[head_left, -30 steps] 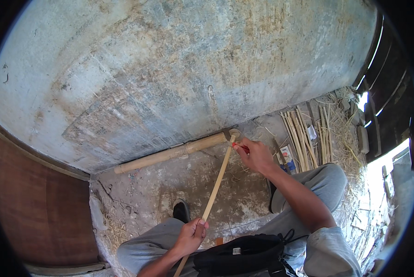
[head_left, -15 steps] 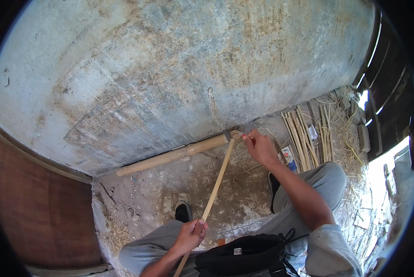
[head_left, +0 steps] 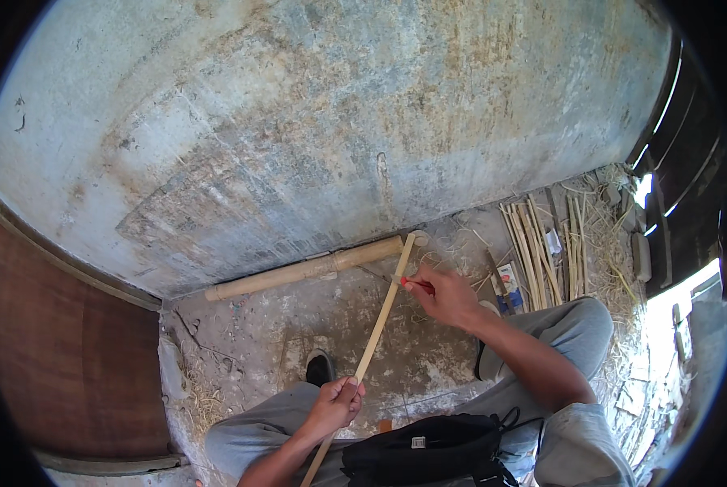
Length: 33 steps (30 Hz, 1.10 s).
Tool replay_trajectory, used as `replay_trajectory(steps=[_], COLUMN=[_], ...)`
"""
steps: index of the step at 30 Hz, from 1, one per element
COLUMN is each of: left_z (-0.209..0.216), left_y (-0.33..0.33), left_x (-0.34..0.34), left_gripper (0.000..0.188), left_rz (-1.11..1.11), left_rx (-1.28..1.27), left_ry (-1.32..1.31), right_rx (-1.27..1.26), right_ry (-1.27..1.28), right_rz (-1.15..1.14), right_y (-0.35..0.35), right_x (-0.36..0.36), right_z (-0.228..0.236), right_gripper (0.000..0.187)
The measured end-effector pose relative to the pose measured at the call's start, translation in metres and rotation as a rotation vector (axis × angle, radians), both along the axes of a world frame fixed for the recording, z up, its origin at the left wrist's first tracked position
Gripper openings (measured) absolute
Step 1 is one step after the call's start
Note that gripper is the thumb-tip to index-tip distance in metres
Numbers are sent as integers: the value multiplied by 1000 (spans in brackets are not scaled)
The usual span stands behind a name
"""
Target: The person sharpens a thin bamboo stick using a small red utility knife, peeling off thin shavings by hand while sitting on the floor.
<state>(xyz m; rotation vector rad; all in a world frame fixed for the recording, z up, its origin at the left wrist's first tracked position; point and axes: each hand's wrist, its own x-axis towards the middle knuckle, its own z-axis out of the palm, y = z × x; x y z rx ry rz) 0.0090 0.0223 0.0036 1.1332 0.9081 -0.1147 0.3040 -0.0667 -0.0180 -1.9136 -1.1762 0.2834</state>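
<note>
A long, pale bamboo strip slants from my lap up toward the foot of the wall. My left hand is closed around its lower part, thumb on top. Farther along, to the right of the strip, my right hand is closed on a small red tool. Its tip is at the strip's edge; whether they touch I cannot tell. Most of the tool is hidden in my fingers, so its kind does not show. Beyond the strip's far end lies a round, pale piece.
A thick bamboo pole lies along the base of the stained wall. At right are several cut strips, a long narrow blade and a small blue-and-white packet. A black bag rests at my lap.
My right hand has come back from near the strip's far end, nearer to me along its right side, with the red tool. The left hand keeps its hold on the strip.
</note>
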Motion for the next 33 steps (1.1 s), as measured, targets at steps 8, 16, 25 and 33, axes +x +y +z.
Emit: replay_trajectory(steps=[8, 16, 25, 33], left_z=[4, 9, 13, 13], left_y=[-2, -5, -6, -9], left_x=[-1, 4, 5, 6], left_gripper=[29, 30, 28, 28], left_rz=[-31, -47, -40, -12], left_rx=[-12, 19, -21, -42], left_ry=[-43, -20, -17, -4], right_rx=[-31, -14, 0, -58], right_ry=[-5, -94, -144, -131], right_rz=[16, -19, -42, -71], right_y=[0, 0, 2, 6], right_x=[2, 4, 11, 15], right_z=[-5, -9, -18, -25], right_gripper=[20, 21, 23, 22])
